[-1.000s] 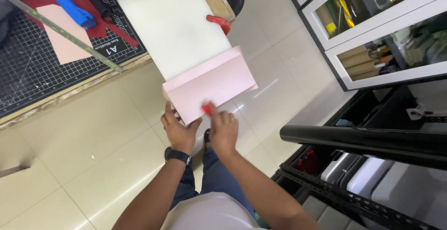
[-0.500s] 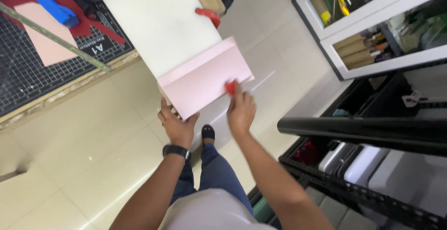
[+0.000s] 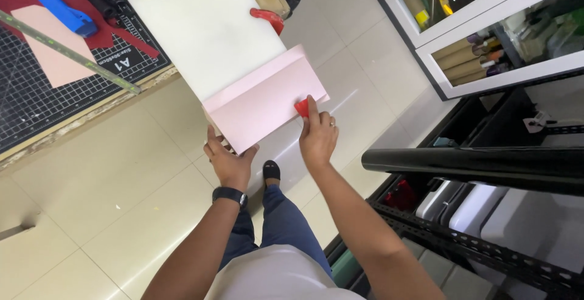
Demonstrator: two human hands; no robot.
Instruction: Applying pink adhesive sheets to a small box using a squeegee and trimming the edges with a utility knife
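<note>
Head view showed the pink sheet [image 3: 263,100] hanging off the tabletop [image 3: 73,124] edge. Left hand [image 3: 228,161] fingers gripped its lower corner; right hand [image 3: 317,136] fingers pinched a red tool [image 3: 302,108] against it. Light and floppy, probably best held at edges.

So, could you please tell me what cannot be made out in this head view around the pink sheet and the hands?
- Small red piece: mostly under the right hand; its shape is unclear.
- Left hand: fingertips hidden behind the pink sheet.
- Blue tool: cut off by the top edge.
- Cabinet contents: blurred behind glass.
</note>
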